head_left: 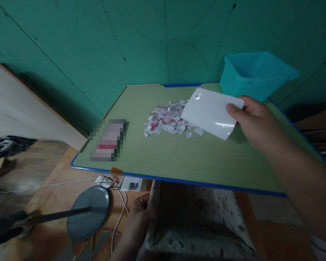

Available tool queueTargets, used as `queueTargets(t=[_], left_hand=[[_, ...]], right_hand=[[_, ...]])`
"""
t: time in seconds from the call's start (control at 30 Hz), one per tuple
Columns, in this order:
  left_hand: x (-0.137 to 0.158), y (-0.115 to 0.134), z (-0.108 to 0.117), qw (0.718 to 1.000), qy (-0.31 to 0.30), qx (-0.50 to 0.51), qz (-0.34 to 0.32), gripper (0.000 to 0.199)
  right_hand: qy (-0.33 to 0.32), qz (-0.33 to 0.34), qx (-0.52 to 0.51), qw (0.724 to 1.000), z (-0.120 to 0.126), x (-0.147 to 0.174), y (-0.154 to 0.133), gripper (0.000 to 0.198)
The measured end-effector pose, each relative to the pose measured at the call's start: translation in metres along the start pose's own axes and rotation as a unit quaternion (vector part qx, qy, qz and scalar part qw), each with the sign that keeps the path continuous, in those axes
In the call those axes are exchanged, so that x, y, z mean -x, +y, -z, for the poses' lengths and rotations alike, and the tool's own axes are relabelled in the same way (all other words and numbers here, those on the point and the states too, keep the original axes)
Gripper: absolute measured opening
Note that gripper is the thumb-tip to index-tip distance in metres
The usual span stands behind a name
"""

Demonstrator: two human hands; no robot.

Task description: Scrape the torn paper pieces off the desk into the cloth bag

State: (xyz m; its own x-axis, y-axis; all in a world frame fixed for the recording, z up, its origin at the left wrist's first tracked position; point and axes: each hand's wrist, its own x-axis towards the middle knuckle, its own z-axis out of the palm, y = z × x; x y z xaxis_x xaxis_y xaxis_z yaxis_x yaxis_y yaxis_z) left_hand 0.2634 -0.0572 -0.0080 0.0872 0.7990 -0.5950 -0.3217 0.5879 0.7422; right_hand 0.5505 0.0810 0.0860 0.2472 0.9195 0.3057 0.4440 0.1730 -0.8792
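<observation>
Nearest my camera, the right forearm (296,177) reached in over the table (163,156), its hand (256,121) pinching a white plastic sheet (213,110) between thumb and fingers. I saw the left hand (138,215) below the table's front edge, closed on the left rim of a spotted cloth (184,245), its fingertips partly hidden. Paper scraps (165,117) lay heaped mid-table, the sheet's far end overlapping them from my angle. A turquoise bin (241,84) stood behind, at the back right, near the green wall (141,36).

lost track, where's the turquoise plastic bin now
Head view, upper right: the bin is at the green tabletop's far right corner, beyond the right hand holding a glossy white sheet.
</observation>
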Motion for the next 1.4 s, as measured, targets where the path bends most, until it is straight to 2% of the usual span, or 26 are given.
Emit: queueTargets(t=[0.2, 0.4, 0.53, 0.73, 0.87, 1.03, 1.17, 1.27, 1.4], left_hand=[[-0.001, 0.0, 0.002, 1.0, 0.004, 0.0, 0.009, 0.015], [0.002, 0.001, 0.002, 1.0, 0.001, -0.013, 0.0, 0.017], [0.003, 0.002, 0.0, 1.0, 0.004, -0.014, -0.005, 0.014], [0.0, -0.001, 0.001, 1.0, 0.014, 0.023, 0.01, 0.014], [-0.002, -0.003, 0.004, 0.999, 0.013, 0.031, 0.034, 0.022], [-0.003, -0.002, 0.002, 0.999, 0.012, 0.019, 0.03, 0.02], [-0.003, -0.003, 0.001, 1.0, 0.02, 0.008, 0.015, 0.015], [-0.003, -0.004, 0.002, 1.0, 0.011, 0.003, 0.011, 0.017], [-0.002, -0.003, 0.001, 1.0, -0.003, 0.009, 0.018, 0.018]], right_hand=[[0.017, 0.004, 0.051, 0.999, 0.004, -0.002, -0.002, 0.021], [0.025, 0.013, 0.126, 0.992, 0.004, 0.001, -0.006, 0.022], [0.024, 0.028, 0.108, 0.993, 0.004, 0.002, -0.005, 0.022], [-0.02, 0.038, 0.044, 0.998, 0.001, 0.004, -0.007, 0.02], [-0.055, 0.041, 0.021, 0.997, -0.002, 0.006, -0.007, 0.017], [-0.125, 0.025, 0.025, 0.992, -0.007, 0.01, -0.003, 0.02], [-0.157, 0.03, 0.043, 0.986, -0.012, 0.014, 0.001, 0.022], [-0.152, 0.043, 0.07, 0.985, -0.013, 0.015, 0.001, 0.023], [-0.109, 0.063, 0.146, 0.981, -0.01, 0.012, -0.001, 0.023]])
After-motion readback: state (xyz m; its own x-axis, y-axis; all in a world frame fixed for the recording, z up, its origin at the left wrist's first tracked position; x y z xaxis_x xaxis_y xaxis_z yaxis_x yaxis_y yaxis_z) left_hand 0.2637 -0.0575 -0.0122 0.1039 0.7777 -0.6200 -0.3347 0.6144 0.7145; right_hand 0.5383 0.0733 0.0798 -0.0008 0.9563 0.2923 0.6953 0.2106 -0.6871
